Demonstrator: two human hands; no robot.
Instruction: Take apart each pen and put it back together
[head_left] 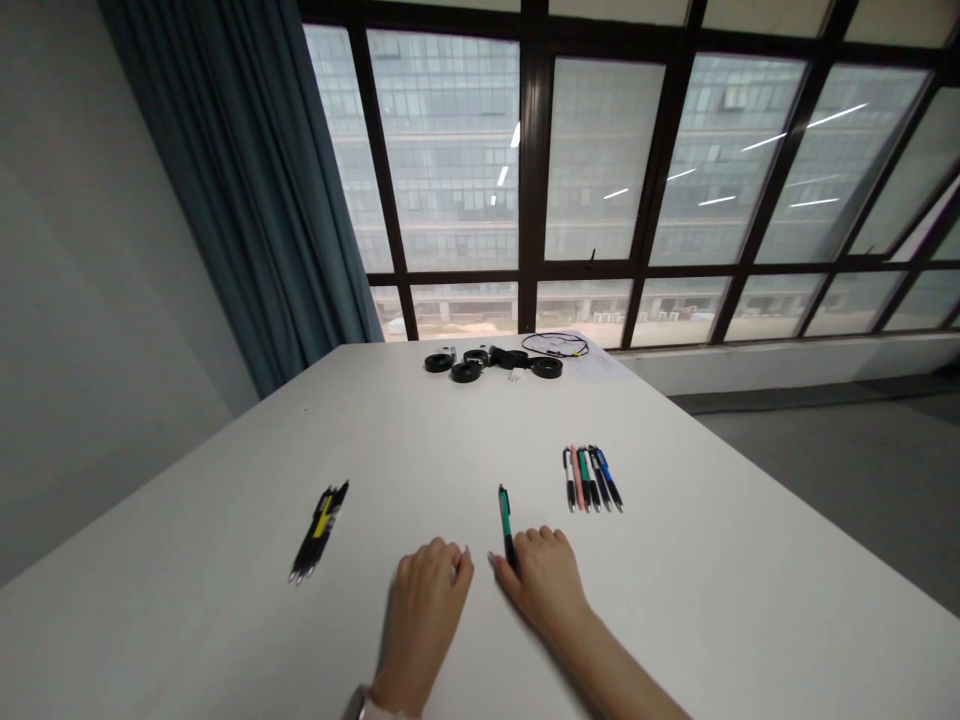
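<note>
Near the front middle of the white table, a green pen (505, 510) with a dark lower end points away from me. My right hand (546, 575) is closed around its near end, where the thumb and curled fingers hide the tip. To the left, my left hand (433, 590) rests on the tabletop as a loose fist, back of the hand up. No object sticks out of it, and it is apart from the pen. A bundle of black pens (319, 532) with a yellow band or label lies farther left. Beyond my right hand, several pens (591, 480) in white, pink, green, black and blue lie side by side.
At the far end of the table (420, 430) are several black rolls or coils (466, 372), a thin black cable loop (555, 346) and a white sheet (596, 370). A blue curtain (247, 200) hangs at the left. Windows stand behind; grey floor shows at right.
</note>
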